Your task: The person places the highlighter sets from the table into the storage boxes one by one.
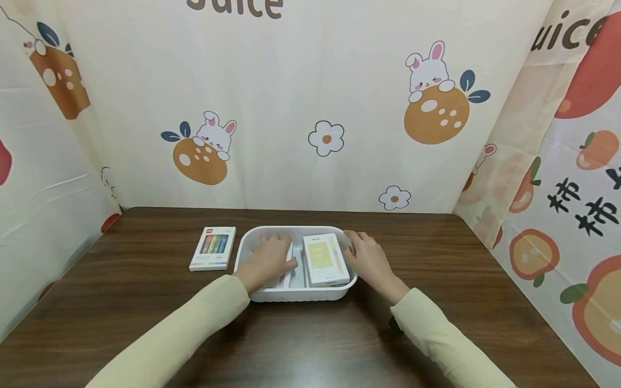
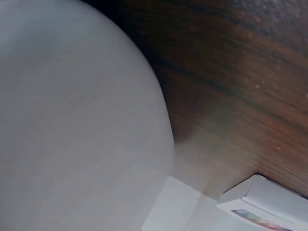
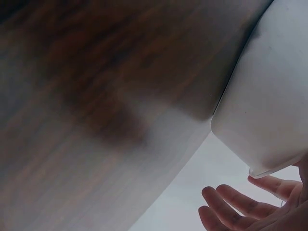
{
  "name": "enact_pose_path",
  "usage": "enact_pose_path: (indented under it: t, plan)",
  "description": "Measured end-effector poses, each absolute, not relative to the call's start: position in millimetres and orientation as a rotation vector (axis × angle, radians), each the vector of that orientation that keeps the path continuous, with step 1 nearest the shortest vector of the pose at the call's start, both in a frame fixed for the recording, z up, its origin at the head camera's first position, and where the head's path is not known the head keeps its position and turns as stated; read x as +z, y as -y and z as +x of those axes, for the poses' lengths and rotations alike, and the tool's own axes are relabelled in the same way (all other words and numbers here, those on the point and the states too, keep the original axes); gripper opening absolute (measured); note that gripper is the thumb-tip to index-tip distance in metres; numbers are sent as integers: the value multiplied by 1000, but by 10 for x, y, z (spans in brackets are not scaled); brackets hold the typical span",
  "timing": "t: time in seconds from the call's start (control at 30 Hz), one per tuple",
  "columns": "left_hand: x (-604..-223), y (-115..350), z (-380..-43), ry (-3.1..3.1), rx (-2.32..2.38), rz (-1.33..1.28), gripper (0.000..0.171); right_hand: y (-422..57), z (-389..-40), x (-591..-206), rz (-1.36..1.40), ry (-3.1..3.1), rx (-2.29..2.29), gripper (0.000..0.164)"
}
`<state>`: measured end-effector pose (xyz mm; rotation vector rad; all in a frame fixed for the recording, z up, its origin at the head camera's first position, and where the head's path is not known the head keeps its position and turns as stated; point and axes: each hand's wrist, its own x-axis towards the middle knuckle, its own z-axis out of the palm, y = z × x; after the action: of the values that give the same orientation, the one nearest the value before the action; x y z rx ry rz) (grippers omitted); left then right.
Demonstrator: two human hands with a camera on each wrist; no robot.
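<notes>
A white two-section tray [image 1: 326, 294] stands on the table, its outer wall [image 2: 82, 115] filling much of the left wrist view. My left hand [image 1: 269, 261] reaches into the left section and holds a white box [image 1: 285, 277], thumb over its right edge; most of that box is hidden beneath the hand. In the right section lies a white box with a yellow-green panel [image 1: 320, 256]. My right hand [image 1: 370, 260] is at the tray's right end. Its fingers [image 3: 243, 204] are spread and relaxed, one fingertip right at the rim in the right wrist view.
A white box with colored sticks pictured on it [image 1: 213, 249] lies on the dark wooden table [image 1: 145, 280], left of the tray. Behind the table hangs a printed curtain [image 1: 276, 97], with more printed cloth [image 1: 558, 237] along the right side.
</notes>
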<state>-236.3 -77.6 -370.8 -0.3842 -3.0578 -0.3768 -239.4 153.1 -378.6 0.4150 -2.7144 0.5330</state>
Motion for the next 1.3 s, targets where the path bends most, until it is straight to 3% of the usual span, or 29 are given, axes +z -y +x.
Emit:
enact_pose_path:
  t: [0.37,0.83,1.3]
  plan:
    - [-3771,798,-2360,3052,-426,-342,42,-1529,-2392,-3779,411,2730,529,38]
    - [-3780,816,-2364,3097,-359,-381,61,-1527,-2383,-3773,401,2744,542,38]
    - [-3811,913,-2355,2978,-308,-506,51,-1530,-2394,-3788,406,2733,535,38]
